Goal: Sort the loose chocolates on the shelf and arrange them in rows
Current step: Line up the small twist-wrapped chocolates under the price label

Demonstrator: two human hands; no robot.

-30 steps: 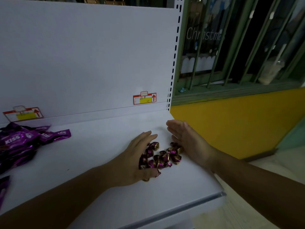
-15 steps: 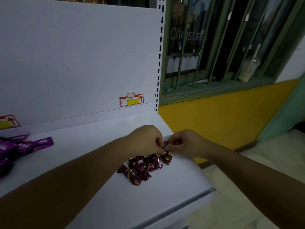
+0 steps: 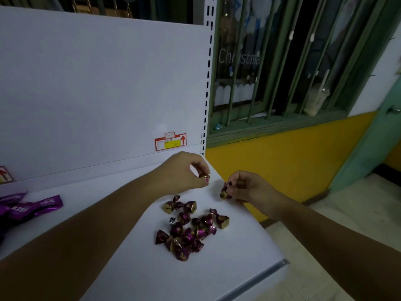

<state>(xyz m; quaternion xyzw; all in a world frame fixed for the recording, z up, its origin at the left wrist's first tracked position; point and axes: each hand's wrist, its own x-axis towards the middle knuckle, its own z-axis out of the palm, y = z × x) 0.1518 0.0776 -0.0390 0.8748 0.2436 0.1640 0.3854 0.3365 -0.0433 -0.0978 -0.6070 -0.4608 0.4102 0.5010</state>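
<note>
Pile of purple-and-gold foil-wrapped chocolates [image 3: 191, 229] is lying on white metal shelf [image 3: 130, 268]. Just beyond pile, left hand [image 3: 182, 172] is pinching one choc [image 3: 204, 177]. Right hand [image 3: 245, 187], beyond pile to the right, is pinching second choc [image 3: 225, 191]. Hands not touching.

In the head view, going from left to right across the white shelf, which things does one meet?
Shiny purple Kiss packets, left hand, purple-and-gold foil chocolate it pinches, second foil chocolate, right hand pinching it.

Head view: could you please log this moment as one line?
left hand: pinches first chocolate | right hand: pinches second chocolate | pile: loose on shelf | rows: none yet
</note>
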